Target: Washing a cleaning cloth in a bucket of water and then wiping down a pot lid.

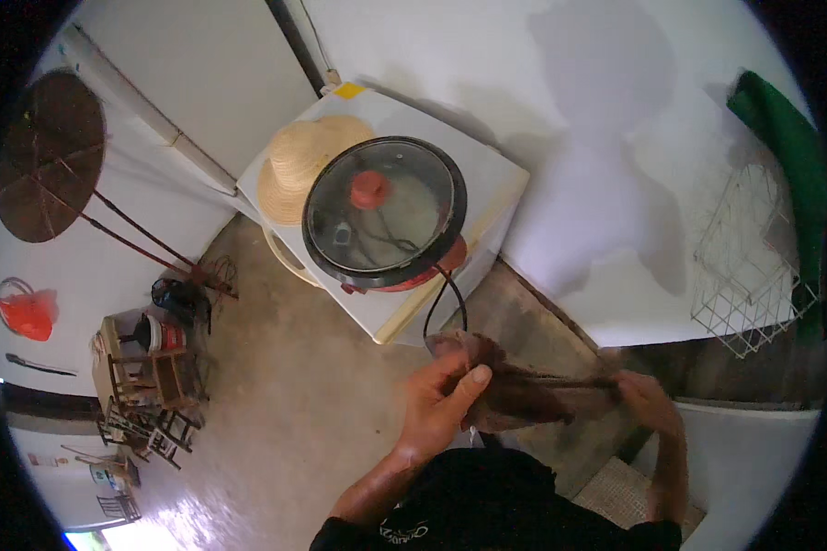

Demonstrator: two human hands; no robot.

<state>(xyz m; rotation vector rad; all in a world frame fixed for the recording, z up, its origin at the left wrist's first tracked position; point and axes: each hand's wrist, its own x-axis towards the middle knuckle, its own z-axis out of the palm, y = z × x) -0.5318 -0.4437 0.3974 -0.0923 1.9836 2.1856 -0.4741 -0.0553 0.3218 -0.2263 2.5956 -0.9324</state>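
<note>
My left hand (444, 396) pinches one end of a thin, see-through brown cloth (527, 399) between thumb and fingers. At its other end, my right hand (644, 399) grips the same cloth, which is drawn out between the two hands in front of my dark shirt. The right hand is slightly blurred. Just beyond them stands a white box-shaped appliance (489, 186). On its top sits a black-rimmed electric pan (317, 255) with a red base, covered by a glass lid (413, 200) with a red knob. A black cord (463, 303) hangs from the pan towards my left hand.
A straw hat (296, 162) lies beside the pan. White wire racks (744, 262) and a green cloth (779, 124) hang on the right wall. At left are a round tabletop (52, 158) on metal legs, wooden chairs (169, 386), and a red helmet (26, 313) on the wall.
</note>
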